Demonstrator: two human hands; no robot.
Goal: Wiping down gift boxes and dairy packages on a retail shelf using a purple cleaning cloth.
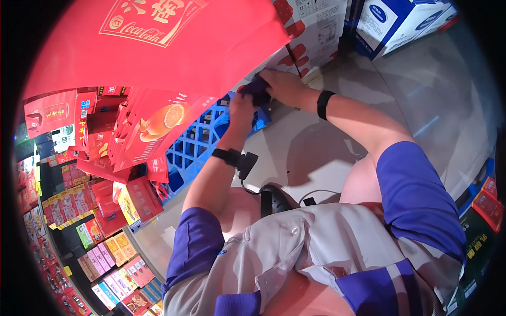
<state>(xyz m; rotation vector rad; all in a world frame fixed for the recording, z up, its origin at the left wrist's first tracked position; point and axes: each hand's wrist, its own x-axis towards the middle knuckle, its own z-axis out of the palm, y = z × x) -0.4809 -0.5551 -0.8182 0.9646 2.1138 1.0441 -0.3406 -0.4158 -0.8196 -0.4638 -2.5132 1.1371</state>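
My left hand (242, 108) and my right hand (282, 85) both grip a dark, crumpled cloth (257, 91) between them, close to the lower edge of a large red Coca-Cola box or bag (237, 43). The cloth hangs over the corner of a blue plastic pallet (193, 140). White cartons with red prints (316, 35) stand just beyond my right hand. My fingertips are partly hidden by the cloth and shadow.
Red gift bags with an orange print (162, 122) stand on the left. Beyond them, shelves carry packaged goods (102, 260). A blue and white carton (391, 27) stands on the grey floor (427, 98) at upper right. Dark green and red packages (488, 209) lie at the right edge.
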